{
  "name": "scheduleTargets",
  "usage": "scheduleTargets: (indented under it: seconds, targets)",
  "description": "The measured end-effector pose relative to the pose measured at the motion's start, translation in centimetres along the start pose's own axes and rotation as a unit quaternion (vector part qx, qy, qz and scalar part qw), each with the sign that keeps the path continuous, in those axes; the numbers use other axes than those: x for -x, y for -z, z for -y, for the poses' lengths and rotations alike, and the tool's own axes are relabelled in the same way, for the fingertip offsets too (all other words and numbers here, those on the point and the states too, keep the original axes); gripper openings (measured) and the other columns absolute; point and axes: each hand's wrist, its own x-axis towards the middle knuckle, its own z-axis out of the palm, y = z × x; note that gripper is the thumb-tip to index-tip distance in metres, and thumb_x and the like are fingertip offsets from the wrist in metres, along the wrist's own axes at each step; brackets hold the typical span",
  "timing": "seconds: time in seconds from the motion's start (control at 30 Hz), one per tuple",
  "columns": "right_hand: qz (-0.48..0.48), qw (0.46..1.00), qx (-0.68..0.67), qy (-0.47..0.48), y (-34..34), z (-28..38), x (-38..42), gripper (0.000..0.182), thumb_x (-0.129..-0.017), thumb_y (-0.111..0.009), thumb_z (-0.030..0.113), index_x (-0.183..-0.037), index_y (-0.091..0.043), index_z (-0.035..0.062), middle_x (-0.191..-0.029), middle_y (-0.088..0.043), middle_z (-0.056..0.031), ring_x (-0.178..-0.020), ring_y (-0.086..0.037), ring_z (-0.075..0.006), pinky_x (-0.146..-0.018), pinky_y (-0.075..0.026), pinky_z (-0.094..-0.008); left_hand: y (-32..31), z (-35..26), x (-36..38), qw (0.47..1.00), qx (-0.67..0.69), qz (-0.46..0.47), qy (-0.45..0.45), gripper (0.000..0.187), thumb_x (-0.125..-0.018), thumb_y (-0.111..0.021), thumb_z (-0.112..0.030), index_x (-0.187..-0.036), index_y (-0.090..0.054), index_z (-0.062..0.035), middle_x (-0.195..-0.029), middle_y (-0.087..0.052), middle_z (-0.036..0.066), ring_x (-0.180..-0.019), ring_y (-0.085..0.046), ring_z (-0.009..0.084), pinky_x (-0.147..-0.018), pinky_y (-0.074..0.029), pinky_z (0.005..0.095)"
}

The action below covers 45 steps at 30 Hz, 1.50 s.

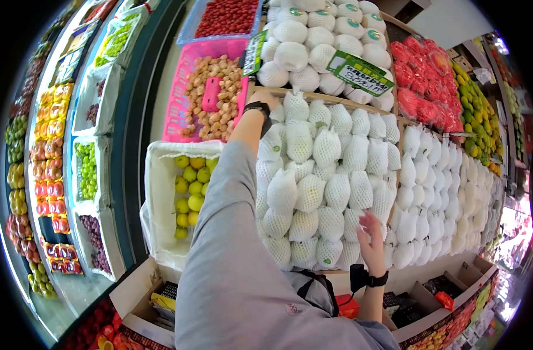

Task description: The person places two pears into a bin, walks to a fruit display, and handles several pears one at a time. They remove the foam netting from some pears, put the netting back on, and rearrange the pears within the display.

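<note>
My left hand stretches far forward to the back left corner of a crate of fruit in white foam nets. It is at the wooden divider, close to the netted fruit there; its fingers are too indistinct to tell whether they grip anything. Over the front right part of the same netted fruit is my right hand, open, fingers apart, with nothing visible in it. A dark band circles each wrist. My grey left sleeve hides part of the display.
Left of my arm stand a white crate of yellow-green fruit and a pink basket of brown produce with a pink scoop-like object. A green price sign leans on white-wrapped fruit behind. Open cardboard boxes line the front edge.
</note>
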Motion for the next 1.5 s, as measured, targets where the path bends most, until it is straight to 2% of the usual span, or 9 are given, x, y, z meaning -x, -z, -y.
scheduleTargets:
  seconds: [0.1,0.2,0.33,0.47,0.83,0.97,1.1,1.33,1.5]
  targets:
    - [-0.028,0.999,-0.007,-0.022,1.1,-1.5,1.5,0.041,-0.083,-0.053,0.002,-0.122,-0.042,-0.001,-0.107,-0.055,-0.0136,-0.096,-0.055,-0.0197,-0.083,-0.043,-0.0306,1.2,-1.1,0.5,0.995,-0.003,0.1,0.016,0.075,-0.073,-0.047,-0.062,-0.114,-0.054,0.0009,-0.117,-0.052,0.022,-0.108,-0.053,0.0309,-0.092,-0.042,0.0374]
    - [-0.036,0.998,-0.01,-0.053,1.2,-4.4,2.6,0.039,-0.083,-0.052,0.002,-0.121,-0.043,-0.0015,-0.105,-0.056,-0.0136,-0.093,-0.056,-0.0187,-0.081,-0.044,-0.03,1.3,-0.1,-0.9,0.972,0.036,0.22,0.079,0.105,-0.055,-0.063,-0.067,-0.127,-0.037,0.0042,-0.122,-0.049,0.023,-0.109,-0.053,0.0299,-0.089,-0.043,0.0361]
    - [-0.032,0.997,0.042,-0.046,0.3,-3.7,1.9,0.036,-0.084,-0.053,0.003,-0.119,-0.045,-0.0003,-0.096,-0.057,-0.0093,-0.082,-0.054,-0.0148,-0.074,-0.045,-0.0273,0.9,-0.4,0.2,0.988,0.028,0.152,0.025,0.112,-0.054,-0.076,-0.047,-0.133,-0.015,0.003,-0.126,-0.039,0.03,-0.106,-0.053,0.0321,-0.086,-0.046,0.0345]
    - [-0.028,0.998,0.024,-0.056,0.3,-3.0,1.3,0.036,-0.083,-0.054,0.004,-0.118,-0.046,-0.0003,-0.094,-0.056,-0.0075,-0.077,-0.052,-0.0134,-0.072,-0.044,-0.0257,1.4,-0.9,1.1,0.994,-0.019,0.105,-0.008,0.103,-0.051,-0.078,-0.042,-0.131,-0.023,-0.005,-0.124,-0.035,0.033,-0.109,-0.049,0.0379,-0.092,-0.042,0.0369]
    - [-0.028,0.998,0.005,-0.052,0.6,-4.1,2.1,0.036,-0.085,-0.052,0.004,-0.119,-0.045,0.0003,-0.1,-0.057,-0.0091,-0.083,-0.055,-0.0129,-0.075,-0.044,-0.026,-0.5,1.3,0.2,0.995,-0.026,0.087,-0.049,0.106,-0.06,-0.07,-0.054,-0.132,-0.017,0.0048,-0.11,-0.053,0.029,-0.102,-0.055,0.033,-0.087,-0.044,0.0353]
    - [-0.038,0.998,-0.001,-0.04,1.0,-3.7,2.1,0.034,-0.085,-0.052,0.003,-0.118,-0.047,0.0003,-0.1,-0.058,-0.0087,-0.083,-0.055,-0.0121,-0.075,-0.044,-0.0254,5.5,-5.5,1.3,0.968,-0.189,0.09,-0.136,0.056,-0.068,-0.064,-0.039,-0.107,-0.056,-0.0006,-0.105,-0.058,0.023,-0.094,-0.058,0.0341,-0.082,-0.047,0.0393]
    - [-0.052,0.998,0.003,-0.04,1.1,-4.1,2.8,0.03,-0.084,-0.052,0.003,-0.114,-0.05,-0.0002,-0.096,-0.059,-0.0076,-0.084,-0.055,-0.0116,-0.075,-0.044,-0.0246,3.1,-13.1,0.9,0.969,-0.112,-0.003,-0.221,0.032,-0.074,-0.058,-0.032,-0.085,-0.062,-0.0016,-0.091,-0.062,0.021,-0.085,-0.06,0.036,-0.075,-0.048,0.0449]
    - [-0.097,0.992,-0.019,-0.084,3.0,-4.2,6.4,0.028,-0.084,-0.051,0.003,-0.112,-0.051,-0.0005,-0.095,-0.058,-0.0065,-0.084,-0.054,-0.0125,-0.077,-0.043,-0.0254,-4.2,-14.5,-4.0,0.978,-0.094,0.126,-0.14,0.106,-0.051,-0.07,-0.064,-0.118,-0.038,0.012,-0.11,-0.054,0.024,-0.098,-0.057,0.0283,-0.083,-0.046,0.0356]
    - [-0.112,0.986,-0.023,-0.118,3.8,-5.0,8.0,0.029,-0.084,-0.051,0.003,-0.113,-0.049,-0.0008,-0.097,-0.057,-0.0073,-0.085,-0.053,-0.0131,-0.077,-0.043,-0.0259,-3.6,-14.9,-2.3,0.978,0.015,0.195,-0.072,0.103,-0.049,-0.08,-0.047,-0.125,-0.031,0.0035,-0.105,-0.053,0.021,-0.08,-0.059,0.0228,-0.064,-0.05,0.03]
